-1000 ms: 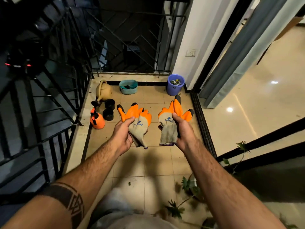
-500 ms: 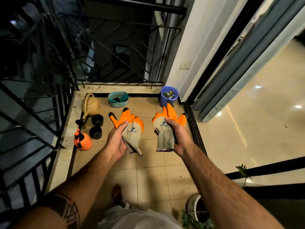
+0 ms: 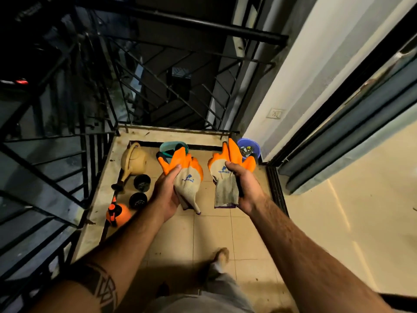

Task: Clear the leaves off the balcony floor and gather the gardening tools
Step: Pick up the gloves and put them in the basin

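Evidently the person stands on the balcony floor (image 3: 209,224), arms out, with a gardening glove in each hand. The left hand (image 3: 165,195) grips the left glove (image 3: 184,175) across its grey knit back, fingers curled under it and thumb on top. The right hand (image 3: 244,188) grips the right glove (image 3: 225,175) the same way, thumb pressed on its printed back. Both gloves are held up, orange fingers pointing away and cuffs open toward the person.

I judge this the preparing step, before any leaves are cleared. Next, it seems, one hand must let go or tuck its glove away so the other glove can be pulled on.

Left of the left glove sit the watering can (image 3: 134,160), two black pots (image 3: 141,190) and an orange sprayer (image 3: 118,214). A teal tub (image 3: 168,146) lies beyond it, and a blue bucket (image 3: 250,149) farther right.
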Tool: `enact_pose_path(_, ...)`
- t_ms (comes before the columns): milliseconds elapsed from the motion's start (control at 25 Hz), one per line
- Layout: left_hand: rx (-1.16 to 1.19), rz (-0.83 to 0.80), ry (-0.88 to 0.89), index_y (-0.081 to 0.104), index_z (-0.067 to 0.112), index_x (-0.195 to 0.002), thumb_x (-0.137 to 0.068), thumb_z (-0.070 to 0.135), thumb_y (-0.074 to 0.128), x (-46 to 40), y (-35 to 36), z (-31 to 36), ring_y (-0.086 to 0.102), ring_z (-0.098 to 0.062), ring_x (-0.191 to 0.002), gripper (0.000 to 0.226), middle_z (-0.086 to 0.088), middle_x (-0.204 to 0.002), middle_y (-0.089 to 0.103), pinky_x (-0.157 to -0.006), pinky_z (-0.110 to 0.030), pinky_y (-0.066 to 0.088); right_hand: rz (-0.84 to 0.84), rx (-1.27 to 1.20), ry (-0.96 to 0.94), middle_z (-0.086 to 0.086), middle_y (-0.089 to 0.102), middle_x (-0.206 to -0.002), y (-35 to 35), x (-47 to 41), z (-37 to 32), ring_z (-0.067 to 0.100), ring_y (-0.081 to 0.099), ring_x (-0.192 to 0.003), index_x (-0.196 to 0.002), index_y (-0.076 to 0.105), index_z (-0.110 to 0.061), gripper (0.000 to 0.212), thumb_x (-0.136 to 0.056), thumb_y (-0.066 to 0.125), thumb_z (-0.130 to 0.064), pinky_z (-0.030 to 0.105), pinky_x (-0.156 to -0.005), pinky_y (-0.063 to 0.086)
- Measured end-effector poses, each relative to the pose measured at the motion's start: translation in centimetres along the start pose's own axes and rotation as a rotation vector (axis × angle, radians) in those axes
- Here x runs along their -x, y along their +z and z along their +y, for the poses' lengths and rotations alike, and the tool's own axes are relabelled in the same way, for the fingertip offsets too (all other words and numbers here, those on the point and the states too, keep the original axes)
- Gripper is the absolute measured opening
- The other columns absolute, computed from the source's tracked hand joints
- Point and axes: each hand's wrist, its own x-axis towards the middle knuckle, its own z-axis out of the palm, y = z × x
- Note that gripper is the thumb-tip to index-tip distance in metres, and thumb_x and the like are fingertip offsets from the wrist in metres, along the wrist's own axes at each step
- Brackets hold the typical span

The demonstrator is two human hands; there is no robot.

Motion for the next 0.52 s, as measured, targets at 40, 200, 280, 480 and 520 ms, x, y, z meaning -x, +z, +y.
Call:
enact_pose_path(40, 0.005, 0.018, -0.007, 0.059, 0.022, -0.132, -0.085, 0.045, 0.072, -1.1, 0.1, 0.9, 0.068, -0.030, -0.105, 0.054, -0.010, -0.116, 0.072, -0.086, -0.047, 0.056, -0.011, 0.003, 0.005, 0.014, 0.075, -0.096, 0.6, -1.5, -0.9, 0.023, 0.073, -0.072, -0.121, 0.064, -0.003, 0.031, -0.097, 0.062, -0.022, 0.032, -0.059, 0.058)
enact_pose_path(200, 0.067, 0.054, -0.020, 0.054, 0.021, -0.139, -0.090, 0.045, 0.066, -5.9, 1.7, 4.4, 0.059, -0.034, -0.118, 0.056, -0.014, -0.129, 0.063, -0.102, -0.057, 0.045, -0.044, 0.010, -0.011, 0.017, 0.074, -0.111, 2.4, -8.0, -4.7, 0.026, 0.073, -0.083, -0.128, 0.060, -0.003, 0.035, -0.096, 0.065, -0.017, 0.037, -0.066, 0.059)
enact_pose_path(280, 0.120, 0.066, 0.005, 0.054, 0.020, -0.139, -0.094, 0.043, 0.062, -8.5, 3.4, 6.1, 0.060, -0.032, -0.118, 0.052, -0.014, -0.131, 0.062, -0.099, -0.053, 0.047, -0.046, 0.042, -0.013, 0.018, 0.074, -0.111, 2.8, -11.6, -7.3, 0.027, 0.073, -0.083, -0.126, 0.061, -0.002, 0.034, -0.095, 0.066, -0.016, 0.038, -0.065, 0.059)
enact_pose_path(480, 0.151, 0.136, 0.061, 0.060, 0.021, -0.132, -0.094, 0.043, 0.061, -14.5, 8.1, 10.3, 0.065, -0.029, -0.110, 0.044, -0.011, -0.123, 0.068, -0.077, -0.045, 0.050, -0.108, 0.100, 0.036, 0.017, 0.073, -0.114, 3.5, -19.7, -14.4, 0.033, 0.071, -0.098, -0.123, 0.063, -0.005, 0.030, -0.096, 0.066, -0.016, 0.045, -0.087, 0.058)
enact_pose_path(520, 0.154, 0.143, 0.085, 0.060, 0.020, -0.133, -0.093, 0.042, 0.061, -16.3, 8.7, 11.1, 0.065, -0.029, -0.111, 0.045, -0.011, -0.124, 0.068, -0.081, -0.046, 0.050, -0.118, 0.103, 0.034, 0.017, 0.073, -0.113, 3.9, -21.7, -15.6, 0.034, 0.070, -0.102, -0.118, 0.064, -0.008, 0.024, -0.096, 0.065, -0.016, 0.047, -0.091, 0.056)
